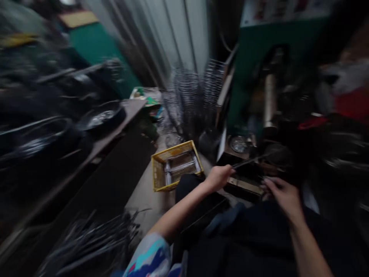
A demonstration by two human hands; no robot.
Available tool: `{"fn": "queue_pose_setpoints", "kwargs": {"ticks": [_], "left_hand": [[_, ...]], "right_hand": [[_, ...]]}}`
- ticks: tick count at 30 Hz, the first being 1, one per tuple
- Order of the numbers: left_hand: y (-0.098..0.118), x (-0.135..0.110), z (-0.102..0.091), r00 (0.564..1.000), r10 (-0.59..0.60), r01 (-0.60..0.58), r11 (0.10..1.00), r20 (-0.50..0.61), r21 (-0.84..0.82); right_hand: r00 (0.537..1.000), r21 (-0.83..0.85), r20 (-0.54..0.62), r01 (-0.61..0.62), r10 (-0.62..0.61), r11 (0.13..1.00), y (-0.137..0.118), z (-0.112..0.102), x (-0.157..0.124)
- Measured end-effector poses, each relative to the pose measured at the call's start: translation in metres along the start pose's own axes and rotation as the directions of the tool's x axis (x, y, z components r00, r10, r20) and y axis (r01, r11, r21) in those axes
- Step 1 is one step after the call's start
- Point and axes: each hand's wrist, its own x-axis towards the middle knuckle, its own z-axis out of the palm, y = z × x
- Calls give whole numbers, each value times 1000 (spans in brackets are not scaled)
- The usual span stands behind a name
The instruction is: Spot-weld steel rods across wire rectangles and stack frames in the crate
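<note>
The picture is smeared by motion. My left hand (218, 177) is closed round the near end of a thin metal rod (250, 161) that points right toward a green machine (261, 73). My right hand (284, 194) rests on the dark low platform (245, 185) at the machine's foot, fingers bent and pressed down; what is under them is hidden. My dark-clothed knees fill the bottom of the view.
A yellow crate (175, 165) with metal pieces sits on the floor left of my left hand. Wire racks (193, 96) stand behind it. A long bench (109, 130) with dark pans runs along the left. Loose rods (92, 242) lie at bottom left.
</note>
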Motion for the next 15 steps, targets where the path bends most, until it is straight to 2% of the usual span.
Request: {"fn": "queue_pose_setpoints", "kwargs": {"ticks": [2, 7, 11, 15], "left_hand": [[-4, 1, 3, 1000, 11, -12, 999, -19, -52], [1, 0, 16, 995, -37, 22, 989, -97, -147], [4, 1, 22, 990, -44, 26, 990, -130, -140], [4, 3, 24, 987, -59, 42, 992, -147, -116]], "right_hand": [[999, 107, -14, -48, 50, 993, -3, 0, 5], [994, 346, -60, -68, 95, 936, -16, 28, 41], [997, 431, -9, -62, 73, 900, -23, 33, 49], [999, 479, -16, -35, 49, 877, -24, 33, 50]]}}
